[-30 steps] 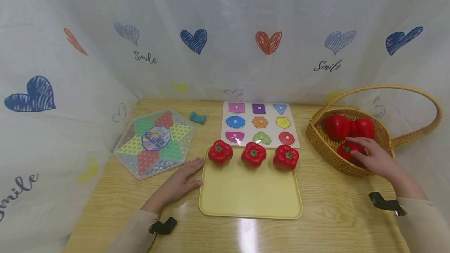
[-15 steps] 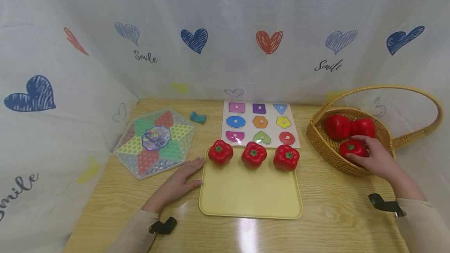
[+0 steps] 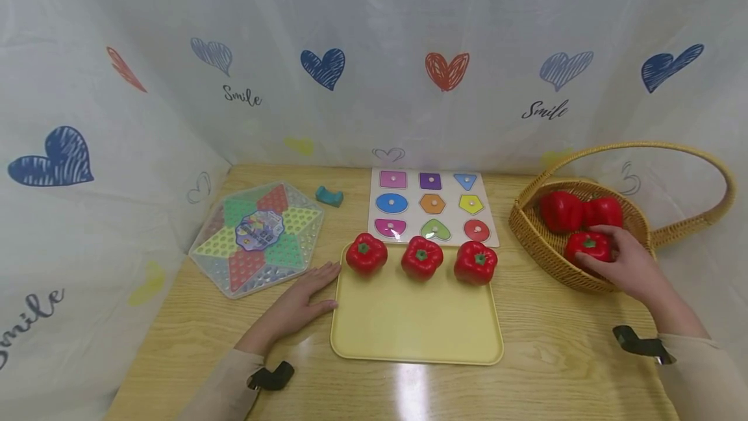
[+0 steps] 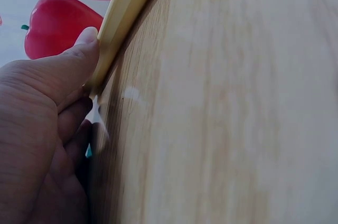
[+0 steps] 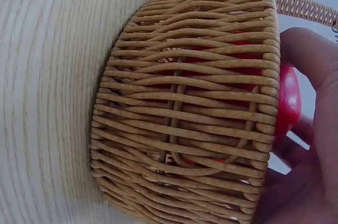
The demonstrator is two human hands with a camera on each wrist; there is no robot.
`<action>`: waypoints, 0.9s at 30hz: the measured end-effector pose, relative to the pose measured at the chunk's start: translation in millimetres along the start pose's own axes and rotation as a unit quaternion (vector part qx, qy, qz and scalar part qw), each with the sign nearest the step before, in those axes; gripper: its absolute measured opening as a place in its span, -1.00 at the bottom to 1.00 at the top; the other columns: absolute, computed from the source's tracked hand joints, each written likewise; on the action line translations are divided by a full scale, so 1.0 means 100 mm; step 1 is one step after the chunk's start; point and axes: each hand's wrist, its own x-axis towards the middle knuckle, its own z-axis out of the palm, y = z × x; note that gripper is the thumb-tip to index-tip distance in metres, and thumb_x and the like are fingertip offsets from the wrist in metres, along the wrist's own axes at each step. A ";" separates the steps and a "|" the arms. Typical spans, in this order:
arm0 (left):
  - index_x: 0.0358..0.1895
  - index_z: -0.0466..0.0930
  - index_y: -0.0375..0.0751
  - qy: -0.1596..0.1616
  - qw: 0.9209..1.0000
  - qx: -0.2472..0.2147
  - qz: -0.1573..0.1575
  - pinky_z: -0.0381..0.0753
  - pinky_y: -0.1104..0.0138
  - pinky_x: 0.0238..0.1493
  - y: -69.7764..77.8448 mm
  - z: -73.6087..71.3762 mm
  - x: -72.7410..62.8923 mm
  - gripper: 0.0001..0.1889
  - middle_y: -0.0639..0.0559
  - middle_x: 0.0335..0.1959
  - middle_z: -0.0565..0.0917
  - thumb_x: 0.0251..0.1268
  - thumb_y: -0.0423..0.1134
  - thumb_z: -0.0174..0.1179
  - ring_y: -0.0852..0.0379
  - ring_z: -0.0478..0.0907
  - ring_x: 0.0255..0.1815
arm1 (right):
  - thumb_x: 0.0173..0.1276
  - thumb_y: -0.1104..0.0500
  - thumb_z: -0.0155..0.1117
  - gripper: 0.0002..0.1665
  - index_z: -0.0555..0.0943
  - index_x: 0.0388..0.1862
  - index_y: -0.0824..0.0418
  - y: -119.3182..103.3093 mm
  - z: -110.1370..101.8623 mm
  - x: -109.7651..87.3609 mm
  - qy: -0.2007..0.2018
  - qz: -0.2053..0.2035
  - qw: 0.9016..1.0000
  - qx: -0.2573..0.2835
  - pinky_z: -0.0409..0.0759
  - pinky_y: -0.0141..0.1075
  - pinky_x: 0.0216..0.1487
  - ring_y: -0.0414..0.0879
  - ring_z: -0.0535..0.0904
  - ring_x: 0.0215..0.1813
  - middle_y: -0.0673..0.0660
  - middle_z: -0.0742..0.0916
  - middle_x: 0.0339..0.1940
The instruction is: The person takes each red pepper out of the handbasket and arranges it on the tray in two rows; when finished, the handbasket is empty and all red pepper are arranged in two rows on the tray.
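Observation:
In the head view, my right hand [image 3: 634, 267] reaches into the wicker basket [image 3: 543, 249] and holds a red bell pepper [image 3: 587, 245] between thumb and fingers. Two other red peppers [image 3: 561, 210] lie behind it in the basket. The right wrist view shows the woven side [image 5: 185, 97] hiding most of that pepper. My left hand [image 3: 295, 304] lies with fingers extended at the left edge of the yellow tray [image 3: 417, 336], its thumb touching the rim. Along the tray's far side stand three red peppers [image 3: 422, 257] in a row, green stems up.
Behind the tray lies a shape puzzle board [image 3: 432, 205]. A hexagonal star-pattern game board [image 3: 257, 236] sits at the left, with a small teal block [image 3: 329, 196] near it. The basket's tall handle [image 3: 654, 145] arches up over the right side, close to the curtain.
My right hand has shifted slightly and taken the front pepper between thumb and fingers; that pepper has tipped a little in the basket. My left hand has stayed in place.

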 end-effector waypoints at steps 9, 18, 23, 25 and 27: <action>0.59 0.23 -0.07 -0.002 1.000 0.002 -0.002 0.05 -0.10 0.60 -0.03 0.01 0.00 -0.23 -0.05 0.59 0.24 0.41 0.05 0.27 -0.15 0.08 0.62 | 0.37 0.00 0.44 -0.27 0.45 0.34 0.39 -0.01 0.04 -0.02 0.033 -0.002 0.999 -0.028 0.52 -0.31 -0.33 0.35 0.49 -0.08 0.50 0.48 0.08; 0.58 0.23 -0.12 0.003 1.000 0.002 0.003 0.03 -0.10 0.60 -0.01 0.01 0.00 -0.24 -0.10 0.58 0.25 0.41 0.00 0.29 -0.17 0.10 0.61 | 0.33 0.05 0.48 -0.30 0.49 0.32 0.37 -0.11 0.03 -0.06 0.064 -0.008 0.998 -0.023 0.36 -0.64 -0.39 0.36 0.52 -0.10 0.50 0.48 0.09; 0.58 0.23 -0.11 0.001 1.000 0.000 -0.001 0.00 -0.07 0.61 0.01 0.00 0.00 -0.24 -0.09 0.59 0.24 0.41 -0.01 0.29 -0.15 0.09 0.62 | 0.32 0.08 0.49 -0.29 0.48 0.35 0.35 -0.21 0.01 -0.10 0.077 -0.016 0.997 -0.012 0.30 -0.73 -0.36 0.40 0.55 -0.09 0.47 0.48 0.11; 0.58 0.23 -0.11 0.000 1.000 -0.001 -0.003 0.01 -0.07 0.61 0.01 0.00 0.00 -0.24 -0.09 0.59 0.24 0.41 -0.01 0.29 -0.15 0.08 0.62 | 0.32 0.09 0.49 -0.29 0.48 0.36 0.34 -0.25 0.00 -0.11 0.081 -0.019 0.996 -0.009 0.29 -0.74 -0.34 0.40 0.54 -0.07 0.46 0.48 0.12; 0.59 0.23 -0.10 -0.001 1.000 -0.005 -0.005 0.01 -0.08 0.61 0.02 0.00 0.00 -0.24 -0.08 0.59 0.23 0.40 0.00 0.29 -0.15 0.08 0.62 | 0.32 0.09 0.49 -0.29 0.48 0.36 0.33 -0.30 -0.01 -0.11 0.083 -0.020 0.996 -0.008 0.29 -0.72 -0.33 0.40 0.52 -0.05 0.45 0.48 0.13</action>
